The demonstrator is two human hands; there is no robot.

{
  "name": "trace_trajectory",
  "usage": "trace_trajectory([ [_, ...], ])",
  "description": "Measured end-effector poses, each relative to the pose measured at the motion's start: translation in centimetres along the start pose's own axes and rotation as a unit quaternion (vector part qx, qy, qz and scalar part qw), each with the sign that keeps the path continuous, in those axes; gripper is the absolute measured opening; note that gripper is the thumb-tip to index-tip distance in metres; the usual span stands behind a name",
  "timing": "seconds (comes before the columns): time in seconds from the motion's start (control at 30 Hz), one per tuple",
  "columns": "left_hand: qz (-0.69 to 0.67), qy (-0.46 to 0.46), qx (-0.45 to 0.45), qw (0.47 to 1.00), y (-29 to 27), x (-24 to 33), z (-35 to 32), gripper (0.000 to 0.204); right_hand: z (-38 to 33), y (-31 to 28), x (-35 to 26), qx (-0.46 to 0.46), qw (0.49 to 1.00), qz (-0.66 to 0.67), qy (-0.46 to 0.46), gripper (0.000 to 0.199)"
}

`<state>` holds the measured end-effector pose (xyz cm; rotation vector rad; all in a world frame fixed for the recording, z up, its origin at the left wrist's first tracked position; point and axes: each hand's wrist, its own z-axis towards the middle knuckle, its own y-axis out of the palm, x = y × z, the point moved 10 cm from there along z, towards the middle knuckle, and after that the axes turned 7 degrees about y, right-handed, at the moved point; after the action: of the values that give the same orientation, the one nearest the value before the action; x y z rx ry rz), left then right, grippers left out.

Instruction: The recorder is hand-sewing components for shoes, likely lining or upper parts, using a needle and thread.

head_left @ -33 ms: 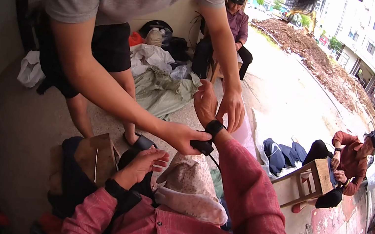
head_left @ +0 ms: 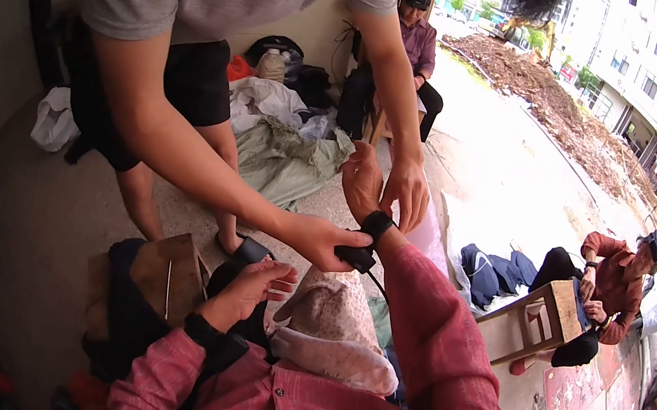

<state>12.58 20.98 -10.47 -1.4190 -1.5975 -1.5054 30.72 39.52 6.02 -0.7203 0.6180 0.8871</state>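
Observation:
My right hand (head_left: pixel 361 183) is raised in front of me, palm up and fingers loosely apart, holding nothing. A black wristband (head_left: pixel 378 224) circles that wrist. A person in a grey shirt leans over me; one of their hands (head_left: pixel 314 239) grips a small black device (head_left: pixel 356 256) with a thin cable, just beside my wrist. Their other hand (head_left: pixel 408 194) hangs right next to my right hand, by the band. Lower down, my left hand (head_left: pixel 247 292) is held half turned with its fingers stretched out and nothing in it. It too wears a black wristband (head_left: pixel 203 330).
Light patterned cloth (head_left: pixel 334 320) lies on my lap. A wooden stool (head_left: pixel 168 265) with dark cloth stands at my left. Greenish sacking (head_left: pixel 288 158) covers the floor ahead. Another person (head_left: pixel 618 282) sits by a wooden stool (head_left: pixel 560 312) at right; one more (head_left: pixel 412 53) sits behind.

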Motion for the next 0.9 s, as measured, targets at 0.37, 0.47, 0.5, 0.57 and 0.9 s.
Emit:
trace_trajectory([
  [0.37, 0.001, 0.007, -0.032, 0.999, 1.0, -0.3, 0.4, 0.031, 0.2, 0.8, -0.5, 0.011, 0.999, -0.011, -0.033, 0.036],
  [0.47, 0.001, 0.008, -0.034, 0.999, 0.8, -0.4, 0.4, 0.032, -0.1, 1.1, -1.4, 0.007, 0.998, -0.016, -0.062, 0.039],
  [0.5, 0.002, 0.005, -0.034, 0.999, 0.7, -0.5, 0.4, 0.033, 0.0, 1.1, -1.2, 0.006, 0.998, -0.014, -0.055, 0.039],
  [0.57, 0.0, 0.007, -0.038, 0.999, 0.7, -0.6, 0.4, 0.033, 0.3, 1.2, -1.0, 0.002, 0.999, -0.014, -0.051, 0.038],
  [0.9, 0.003, 0.0, -0.047, 0.999, 1.1, -0.9, 0.2, 0.035, 0.7, 0.1, -1.5, 0.03, 0.995, -0.067, -0.061, 0.036],
])
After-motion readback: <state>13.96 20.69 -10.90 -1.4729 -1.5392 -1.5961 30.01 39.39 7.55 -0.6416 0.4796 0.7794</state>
